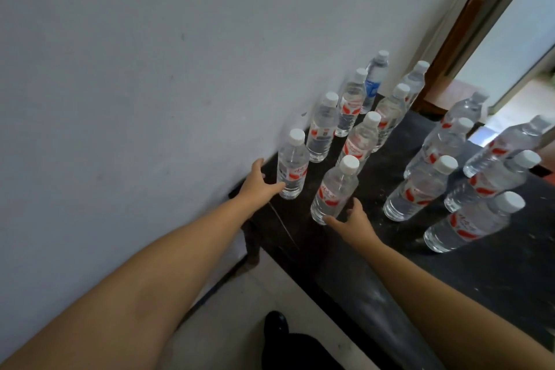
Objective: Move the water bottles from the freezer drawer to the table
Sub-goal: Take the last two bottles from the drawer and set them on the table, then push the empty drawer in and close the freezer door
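- Many water bottles (417,189) stand upright on the dark worktop (375,249); most of the transfer looks done.
- Left hand (258,186): fingers relaxed, touching the near-left bottle (292,165) by the wall (150,69), no closed grasp.
- Right hand (354,219): fingers spread around the base of the near bottle (335,189), apparently letting go.
- Freezer drawer out of view; what remains cannot be told.

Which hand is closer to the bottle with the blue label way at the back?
Left, slightly. The left hand sits by the wall-side row leading to the blue-label bottle; the right hand is nearer the person, behind another bottle.
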